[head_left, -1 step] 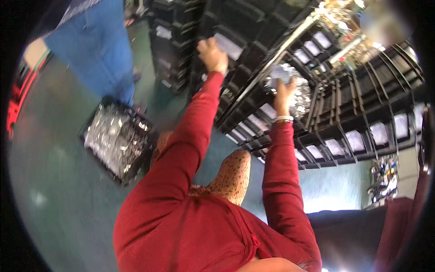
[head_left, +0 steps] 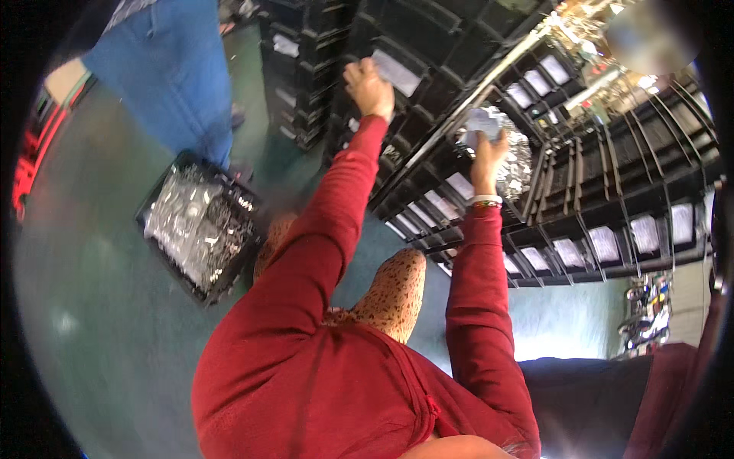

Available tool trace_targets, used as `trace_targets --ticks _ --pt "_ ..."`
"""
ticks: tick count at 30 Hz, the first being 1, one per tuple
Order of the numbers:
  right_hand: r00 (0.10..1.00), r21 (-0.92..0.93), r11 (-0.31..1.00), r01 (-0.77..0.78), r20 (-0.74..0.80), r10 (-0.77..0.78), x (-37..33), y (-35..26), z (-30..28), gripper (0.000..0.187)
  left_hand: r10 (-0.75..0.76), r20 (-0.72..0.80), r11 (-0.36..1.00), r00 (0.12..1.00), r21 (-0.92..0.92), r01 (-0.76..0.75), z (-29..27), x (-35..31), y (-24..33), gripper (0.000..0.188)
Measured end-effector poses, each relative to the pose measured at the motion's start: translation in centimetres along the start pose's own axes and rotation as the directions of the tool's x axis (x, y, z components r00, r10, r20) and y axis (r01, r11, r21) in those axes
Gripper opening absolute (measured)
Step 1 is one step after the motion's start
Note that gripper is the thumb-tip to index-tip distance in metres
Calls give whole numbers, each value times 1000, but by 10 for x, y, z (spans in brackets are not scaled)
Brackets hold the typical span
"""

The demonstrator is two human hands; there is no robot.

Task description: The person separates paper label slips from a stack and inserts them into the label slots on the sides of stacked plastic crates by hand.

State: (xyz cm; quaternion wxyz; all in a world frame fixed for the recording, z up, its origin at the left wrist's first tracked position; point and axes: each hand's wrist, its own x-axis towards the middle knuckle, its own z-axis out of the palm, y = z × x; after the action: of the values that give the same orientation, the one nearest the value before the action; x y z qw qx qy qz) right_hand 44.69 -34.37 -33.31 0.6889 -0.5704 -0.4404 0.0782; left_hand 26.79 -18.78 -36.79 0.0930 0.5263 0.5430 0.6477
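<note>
Inside the black crate (head_left: 205,294), many shiny pieces (head_left: 195,222) are too small to tell apart. Beyond the crate, a person in blue (head_left: 180,84) is cut off by the upper edge. Well right of the crate, the right hand (head_left: 488,158) partly hides a pale object (head_left: 482,122), its shape blurred.

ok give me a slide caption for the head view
Right hand holds a pale piece beside shiny silvery parts; left hand is at black crates.
</note>
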Motion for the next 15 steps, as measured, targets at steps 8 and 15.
trace_targets --ticks 8,15 --pt "1000 -38 999 -10 -3 10 -9 -10 -17 30 -4 -234 952 972 -298 -68 -1 -3 1 14" --pt "989 -302 944 -130 34 147 -33 -43 23 52 -116 -81 970 990 -225 96 -3 3 -46 8"
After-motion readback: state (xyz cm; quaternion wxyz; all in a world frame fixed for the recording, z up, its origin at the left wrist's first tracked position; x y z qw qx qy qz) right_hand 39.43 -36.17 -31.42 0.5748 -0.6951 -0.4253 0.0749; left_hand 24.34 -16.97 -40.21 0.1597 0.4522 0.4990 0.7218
